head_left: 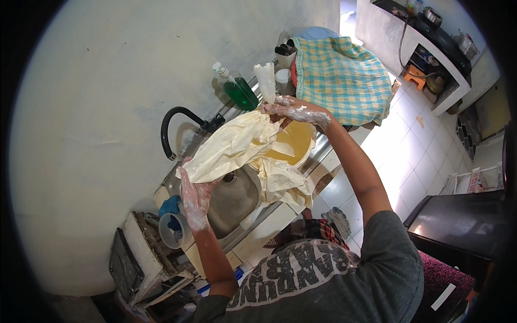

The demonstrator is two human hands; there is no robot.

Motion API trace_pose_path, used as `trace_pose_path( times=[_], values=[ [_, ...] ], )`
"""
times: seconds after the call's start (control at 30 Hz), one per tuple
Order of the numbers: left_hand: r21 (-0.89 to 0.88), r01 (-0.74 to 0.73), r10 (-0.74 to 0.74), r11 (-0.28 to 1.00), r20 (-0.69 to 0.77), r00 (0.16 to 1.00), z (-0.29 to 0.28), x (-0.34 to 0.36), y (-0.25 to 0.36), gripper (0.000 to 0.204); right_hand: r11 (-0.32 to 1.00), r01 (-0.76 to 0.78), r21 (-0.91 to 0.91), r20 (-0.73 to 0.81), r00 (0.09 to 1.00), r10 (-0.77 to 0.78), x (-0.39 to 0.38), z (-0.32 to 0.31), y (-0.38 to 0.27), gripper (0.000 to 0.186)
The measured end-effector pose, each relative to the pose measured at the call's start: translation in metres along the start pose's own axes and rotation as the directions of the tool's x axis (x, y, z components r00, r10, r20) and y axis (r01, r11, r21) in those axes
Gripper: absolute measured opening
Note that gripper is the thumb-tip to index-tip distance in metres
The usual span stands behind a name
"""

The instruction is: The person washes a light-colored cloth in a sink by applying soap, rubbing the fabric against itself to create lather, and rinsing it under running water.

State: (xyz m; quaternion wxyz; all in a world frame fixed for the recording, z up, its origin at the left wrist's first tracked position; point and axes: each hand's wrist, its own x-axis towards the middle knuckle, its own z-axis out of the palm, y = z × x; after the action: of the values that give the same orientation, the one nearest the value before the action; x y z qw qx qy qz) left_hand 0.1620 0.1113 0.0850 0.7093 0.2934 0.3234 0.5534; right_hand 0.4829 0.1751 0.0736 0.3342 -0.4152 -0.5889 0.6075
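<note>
A large, crumpled, cream-coloured sheet (229,142) stretches between my two hands above the sink (231,202); I cannot tell if it is cloth or plastic. My left hand (195,196) grips its lower left end, and my right hand (299,112) closes round its gathered upper end. From the right hand's grip a whitish flared piece (265,81) sticks upward; whether it belongs to the sheet is unclear. White smears cover both hands. Behind the sheet stands a yellow tub (295,141), partly hidden. More crumpled cream material (285,182) hangs over the counter edge.
A black curved faucet (175,116) and a pump bottle of green liquid (239,91) stand by the wall. Beyond the tub, a checked cloth (339,81) covers something. A small pail (175,230) is left of the sink. An orange stool (414,76) stands at far right.
</note>
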Motion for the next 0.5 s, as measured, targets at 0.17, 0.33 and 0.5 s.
trace_pose_path(
  times=[0.17,0.33,0.5],
  values=[
    [0.002,0.023,-0.023,1.0,0.035,0.999,0.009,0.004,0.005,0.038,0.998,-0.05,0.049,-0.017,0.999,0.05,-0.009,-0.003,0.006,0.06],
    [0.035,0.002,-0.005,0.999,0.102,0.995,0.009,0.013,0.005,0.037,0.999,-0.025,0.037,-0.076,0.997,0.028,-0.011,-0.01,0.019,0.051],
    [0.267,-0.194,0.228,0.944,-0.101,0.969,0.032,0.021,-0.005,0.038,0.993,-0.006,0.118,-0.134,0.991,0.021,-0.014,-0.009,0.021,0.042]
  ],
)
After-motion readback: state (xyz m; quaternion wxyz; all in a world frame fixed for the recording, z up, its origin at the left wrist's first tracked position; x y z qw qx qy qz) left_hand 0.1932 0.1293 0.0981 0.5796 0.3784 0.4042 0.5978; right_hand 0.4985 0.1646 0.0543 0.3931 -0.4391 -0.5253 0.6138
